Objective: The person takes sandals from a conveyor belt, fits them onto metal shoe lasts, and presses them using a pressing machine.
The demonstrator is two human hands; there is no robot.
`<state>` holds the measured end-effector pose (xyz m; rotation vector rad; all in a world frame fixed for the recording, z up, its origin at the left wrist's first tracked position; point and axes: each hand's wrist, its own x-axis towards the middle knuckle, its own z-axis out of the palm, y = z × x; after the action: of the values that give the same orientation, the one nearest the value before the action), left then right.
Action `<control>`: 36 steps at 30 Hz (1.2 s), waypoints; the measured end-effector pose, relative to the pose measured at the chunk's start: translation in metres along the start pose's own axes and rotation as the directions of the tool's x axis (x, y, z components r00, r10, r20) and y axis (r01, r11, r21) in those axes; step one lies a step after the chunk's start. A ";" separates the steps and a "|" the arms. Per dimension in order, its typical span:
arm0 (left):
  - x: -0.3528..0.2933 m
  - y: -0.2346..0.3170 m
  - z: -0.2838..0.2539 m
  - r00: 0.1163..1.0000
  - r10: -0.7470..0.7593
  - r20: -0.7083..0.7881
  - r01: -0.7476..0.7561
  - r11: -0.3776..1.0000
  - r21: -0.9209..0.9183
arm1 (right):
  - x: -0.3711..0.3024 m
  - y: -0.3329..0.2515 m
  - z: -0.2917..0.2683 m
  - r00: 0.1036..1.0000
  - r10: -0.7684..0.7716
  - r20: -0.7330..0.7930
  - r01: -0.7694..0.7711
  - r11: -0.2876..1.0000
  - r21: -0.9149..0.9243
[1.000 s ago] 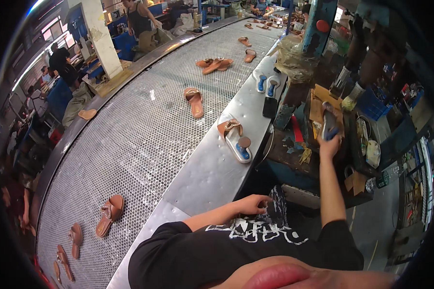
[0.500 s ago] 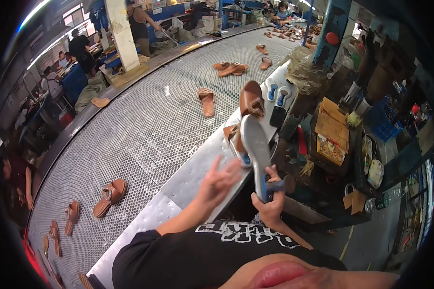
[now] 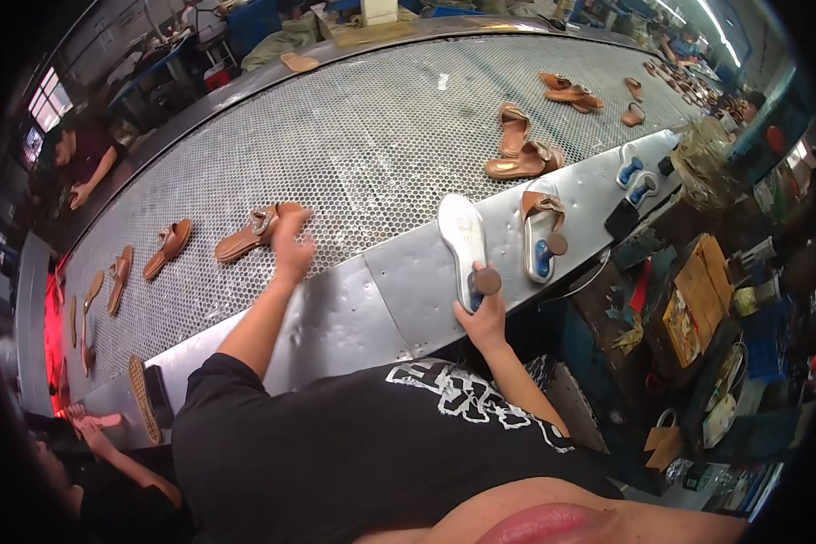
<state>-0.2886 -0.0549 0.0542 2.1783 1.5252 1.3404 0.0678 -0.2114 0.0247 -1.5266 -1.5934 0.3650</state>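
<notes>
My right hand (image 3: 486,325) grips a flat, sole-shaped shoe last (image 3: 462,228) by its lower end. The last has a whitish face, a metal rim, a blue post and a round brown knob, and it is over the metal ledge. My left hand (image 3: 292,254) reaches to the right end of a brown sandal (image 3: 247,238) on the mesh surface. Its fingers look apart, though slightly blurred, and they cover that end of the sandal. Right of the held last, a brown-strapped sandal (image 3: 542,207) sits on the ledge with a similar blue post and knob.
Several brown sandals (image 3: 167,249) lie on the perforated conveyor (image 3: 381,127). Two white lasts with blue posts (image 3: 642,186) and a dark phone-like object (image 3: 622,218) rest on the ledge (image 3: 344,313). A cluttered bench (image 3: 698,281) stands right. Co-workers' hands (image 3: 82,193) show at left.
The view has turned left. My left hand has moved away from the last to the sandal on the mesh. My right hand still grips the last, now with its whitish face showing.
</notes>
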 end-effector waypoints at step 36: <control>0.016 0.262 0.125 0.601 0.158 0.784 0.793 -0.245 -0.558 | -0.056 -0.075 -0.109 0.886 0.212 -0.413 -0.003 0.893 0.451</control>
<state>-0.0190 -0.1217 0.1411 0.6484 0.2807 0.7132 0.0919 -0.3157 0.1203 -1.2344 -0.9746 0.3685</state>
